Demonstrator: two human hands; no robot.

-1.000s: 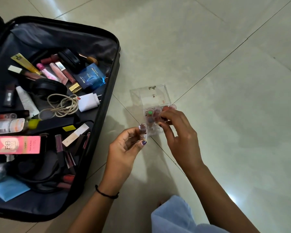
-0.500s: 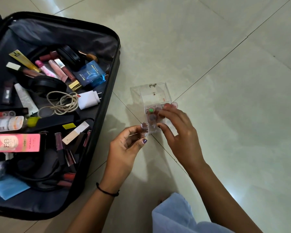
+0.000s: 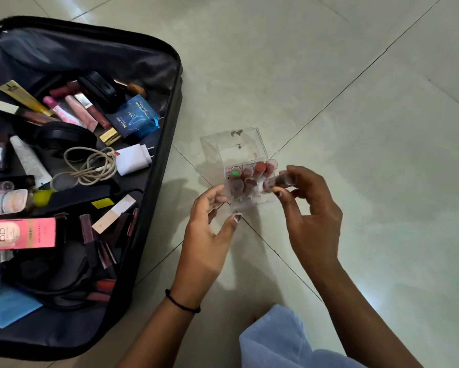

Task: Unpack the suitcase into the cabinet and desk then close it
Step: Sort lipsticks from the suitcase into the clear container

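An open black suitcase (image 3: 154,208) lies on the tiled floor at the left, full of cosmetics. To its right stands a small clear plastic box (image 3: 239,147) with its lid up and several lipsticks (image 3: 247,176) upright inside. My left hand (image 3: 207,235) cups the box's near left corner, fingers on its side and thumb just below it. My right hand (image 3: 313,208) pinches a clear-capped lipstick tube (image 3: 272,183) at the box's right edge, tilted over the lipsticks inside.
Inside the suitcase lie a white charger (image 3: 132,159) with a coiled cable (image 3: 90,166), a blue perfume box (image 3: 136,119), a pink BB cream box (image 3: 18,233), black headphones, tubes and glosses. Light blue cloth (image 3: 276,341) on my knee shows at the bottom.
The small tube that my left hand held is now in my right hand beside the box. My left hand has moved up against the box's corner.
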